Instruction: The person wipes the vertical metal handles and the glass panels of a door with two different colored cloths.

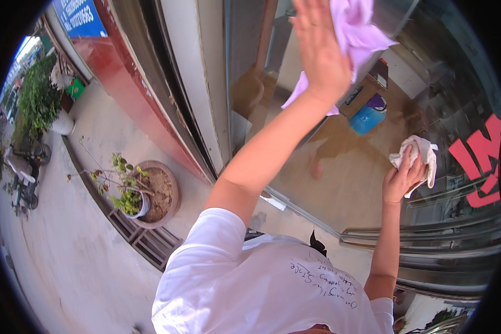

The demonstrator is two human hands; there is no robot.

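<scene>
My left hand [323, 54] is raised at the top of the picture, its fingers stretched out, and holds a light purple cloth [359, 25] against the glass pane [338, 179]. Parts of that cloth stick out on both sides of the palm. Lower and to the right, my right hand [405, 173] has its fingers bent over a crumpled whitish cloth [415, 152], which also lies against the glass. Part of each cloth is hidden by the hand on it.
Metal bar handles [371, 237] cross the glass at lower right, below red lettering [467, 156]. A blue bucket [365, 119] shows through the pane. Left are a door frame [179, 75], a round clay planter [173, 188], a slatted wooden structure [150, 244] and parked two-wheelers [23, 171].
</scene>
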